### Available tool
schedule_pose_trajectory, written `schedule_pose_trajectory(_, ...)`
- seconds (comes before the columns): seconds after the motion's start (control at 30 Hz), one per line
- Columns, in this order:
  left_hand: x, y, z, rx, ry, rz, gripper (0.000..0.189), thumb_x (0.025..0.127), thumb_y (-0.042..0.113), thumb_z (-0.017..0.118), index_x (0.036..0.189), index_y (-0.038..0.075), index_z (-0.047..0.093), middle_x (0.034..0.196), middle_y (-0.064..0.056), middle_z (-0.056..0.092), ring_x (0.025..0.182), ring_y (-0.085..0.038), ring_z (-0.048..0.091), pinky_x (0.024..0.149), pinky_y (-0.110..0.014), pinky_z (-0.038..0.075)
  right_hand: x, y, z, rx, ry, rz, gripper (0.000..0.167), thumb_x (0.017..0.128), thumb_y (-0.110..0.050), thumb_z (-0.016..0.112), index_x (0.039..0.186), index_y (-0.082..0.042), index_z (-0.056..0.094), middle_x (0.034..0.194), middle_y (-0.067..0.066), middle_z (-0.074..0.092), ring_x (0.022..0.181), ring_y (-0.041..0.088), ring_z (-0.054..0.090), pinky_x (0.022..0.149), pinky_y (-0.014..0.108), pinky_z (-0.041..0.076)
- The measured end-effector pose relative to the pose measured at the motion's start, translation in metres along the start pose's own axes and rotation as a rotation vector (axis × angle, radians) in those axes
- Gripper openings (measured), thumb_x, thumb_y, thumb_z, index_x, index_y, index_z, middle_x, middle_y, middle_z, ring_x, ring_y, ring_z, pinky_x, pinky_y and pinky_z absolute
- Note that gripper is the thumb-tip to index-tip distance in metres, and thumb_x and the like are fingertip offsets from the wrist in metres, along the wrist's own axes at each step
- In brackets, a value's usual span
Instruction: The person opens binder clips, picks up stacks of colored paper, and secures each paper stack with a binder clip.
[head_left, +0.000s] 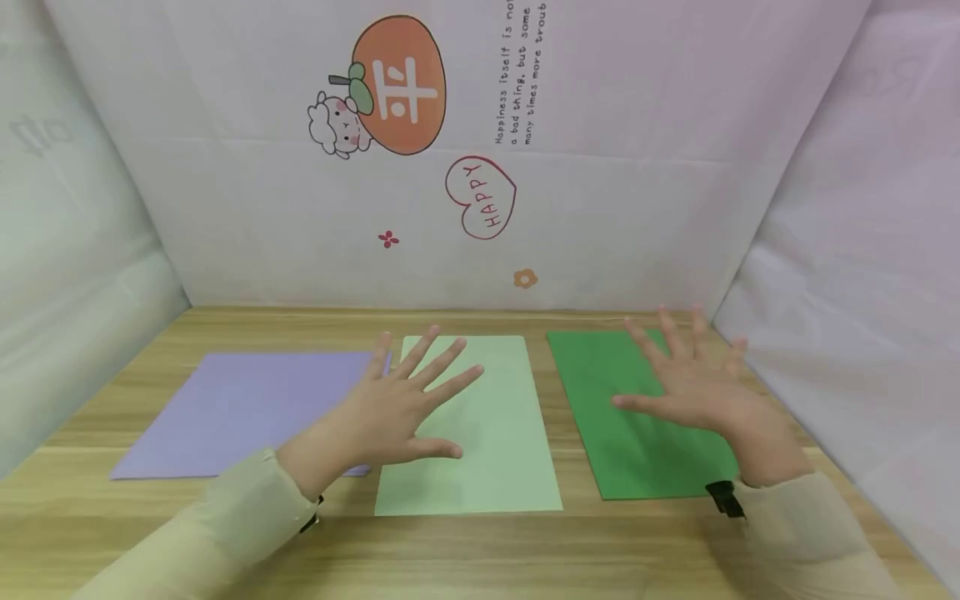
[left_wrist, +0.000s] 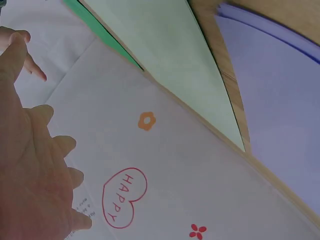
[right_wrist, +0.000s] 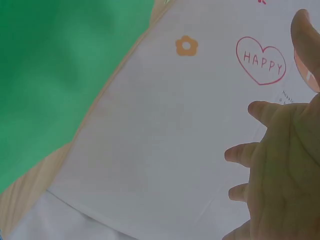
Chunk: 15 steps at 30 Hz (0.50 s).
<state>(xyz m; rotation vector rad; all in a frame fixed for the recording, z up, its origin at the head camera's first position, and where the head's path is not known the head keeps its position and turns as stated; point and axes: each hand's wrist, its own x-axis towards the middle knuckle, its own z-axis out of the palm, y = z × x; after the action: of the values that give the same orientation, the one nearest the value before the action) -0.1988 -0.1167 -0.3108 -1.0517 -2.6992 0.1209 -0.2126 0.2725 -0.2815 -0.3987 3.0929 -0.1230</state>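
Observation:
My left hand (head_left: 390, 408), fingers spread, hovers over the left part of a pale green sheet (head_left: 487, 467), its wrist overlapping a purple stack of sheets (head_left: 255, 408) in the head view. Spread wide too, my right hand (head_left: 693, 387) is above a dark green sheet (head_left: 637, 458) on the right. Neither hand holds anything. In the left wrist view the left palm (left_wrist: 35, 185) faces the camera, with the purple stack (left_wrist: 280, 85) and pale green sheet (left_wrist: 170, 55) behind. The right wrist view has the right palm (right_wrist: 285, 170) at its edge and the dark green sheet (right_wrist: 65, 75) at left.
The three coloured pieces lie side by side on a wood-grain table (head_left: 450, 554). A white cloth backdrop (head_left: 622, 208) with printed drawings rises behind it. White cloth also hangs at the left (head_left: 75, 208) and right (head_left: 862, 275) sides.

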Motion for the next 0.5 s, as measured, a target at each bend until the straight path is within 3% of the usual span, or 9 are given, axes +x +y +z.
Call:
schedule_pose_trajectory(0.27,0.013,0.01,0.001,-0.021,-0.021,0.045,0.089,0.088,0.08,0.04,0.159,0.039,0.008,0.169,0.003,-0.002,0.156,-0.032,-0.008,0.115,-0.075,0.003,-0.004,0.017,-0.007,0.023,0.019,0.019,0.102,0.09,-0.073,0.05,0.159,-0.03,-0.013,0.161,0.026,-0.023,0.135,0.052,-0.041,0.086,0.087,-0.022)
schedule_pose_trajectory(0.5,0.029,0.021,0.003,-0.075,-0.055,0.084,0.087,0.089,0.076,0.045,0.159,0.04,0.009,0.169,0.005,0.0,0.156,-0.029,-0.006,0.117,-0.071,0.003,-0.009,0.036,-0.016,0.063,-0.005,0.065,0.097,0.095,-0.07,0.044,0.158,-0.027,-0.017,0.157,0.028,-0.029,0.129,0.047,-0.051,0.081,0.086,-0.026)
